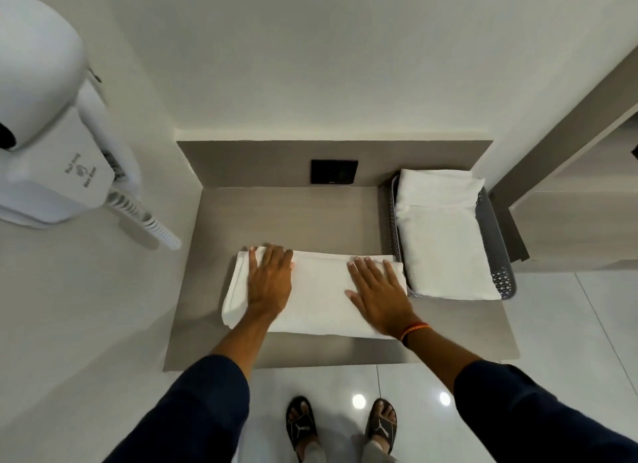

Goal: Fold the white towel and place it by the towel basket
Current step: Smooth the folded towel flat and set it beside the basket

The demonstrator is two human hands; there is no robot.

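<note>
A white towel lies folded into a flat rectangle on the grey counter, its right end touching the towel basket. My left hand rests palm down on the towel's left part, fingers spread. My right hand presses flat on its right part, fingers apart. Neither hand grips the cloth. The grey perforated towel basket stands at the counter's right end and holds another folded white towel.
A white wall-mounted hair dryer with a coiled cord hangs at the left. A black socket plate sits in the back panel. The counter's front edge drops to glossy floor tiles, where my sandalled feet stand.
</note>
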